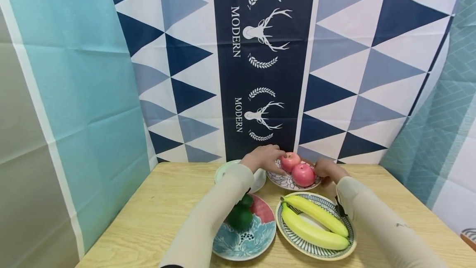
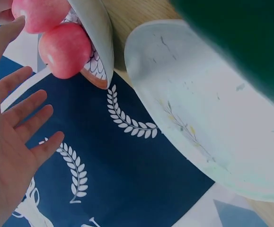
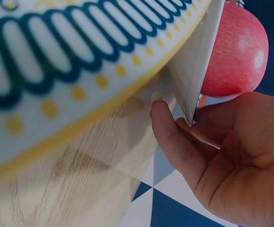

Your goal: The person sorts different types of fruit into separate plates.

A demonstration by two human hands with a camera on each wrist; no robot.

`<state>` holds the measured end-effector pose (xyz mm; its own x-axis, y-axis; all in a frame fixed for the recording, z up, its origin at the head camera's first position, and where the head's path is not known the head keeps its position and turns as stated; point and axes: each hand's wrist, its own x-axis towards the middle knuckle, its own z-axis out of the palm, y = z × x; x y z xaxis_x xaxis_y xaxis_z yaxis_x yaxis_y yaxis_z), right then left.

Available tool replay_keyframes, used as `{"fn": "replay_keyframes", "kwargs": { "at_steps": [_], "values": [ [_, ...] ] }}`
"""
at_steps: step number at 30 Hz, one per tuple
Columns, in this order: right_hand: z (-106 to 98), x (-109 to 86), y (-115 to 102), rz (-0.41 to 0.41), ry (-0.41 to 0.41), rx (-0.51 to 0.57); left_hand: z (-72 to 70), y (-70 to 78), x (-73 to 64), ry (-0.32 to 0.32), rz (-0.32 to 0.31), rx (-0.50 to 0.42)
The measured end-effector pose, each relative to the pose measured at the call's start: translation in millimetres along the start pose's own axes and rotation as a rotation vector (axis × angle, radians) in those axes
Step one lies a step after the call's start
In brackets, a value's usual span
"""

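Two red apples, a rear one (image 1: 290,161) and a front one (image 1: 303,175), sit on a petal-patterned plate (image 1: 284,182) at the back of the table. My left hand (image 1: 264,157) reaches over the plate's left side. In the left wrist view its fingers (image 2: 32,111) are spread and its thumb is at an apple; whether they touch is unclear. At the plate's right edge, my right hand (image 1: 331,169) grips the rim. In the right wrist view, the plate's edge (image 3: 198,75) runs between the fingers (image 3: 174,142) of that hand, beside an apple (image 3: 236,52).
Two yellow bananas (image 1: 314,230) lie on a striped-rim plate (image 1: 282,224) in front. Dark green fruit (image 1: 239,217) is on a teal and pink plate (image 1: 245,248) to its left, under my left forearm. Behind that stands a pale green oval plate (image 1: 223,171). A patterned curtain (image 1: 186,73) hangs behind.
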<state>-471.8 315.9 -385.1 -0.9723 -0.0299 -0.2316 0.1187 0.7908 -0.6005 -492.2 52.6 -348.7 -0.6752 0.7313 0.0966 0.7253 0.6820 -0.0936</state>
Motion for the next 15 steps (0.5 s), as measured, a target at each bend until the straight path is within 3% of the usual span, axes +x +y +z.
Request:
{"fn": "replay_keyframes", "kwargs": {
  "at_steps": [7, 15],
  "values": [
    [-1, -3.1, -1, 0.025, 0.048, -0.130, -2.7, -12.8, -9.8, 0.005, 0.007, 0.036],
    [-6, -6.5, 1, -0.022, 0.112, -0.315, -2.4, -33.9, -25.6, -0.002, -0.057, 0.050]
  ]
}}
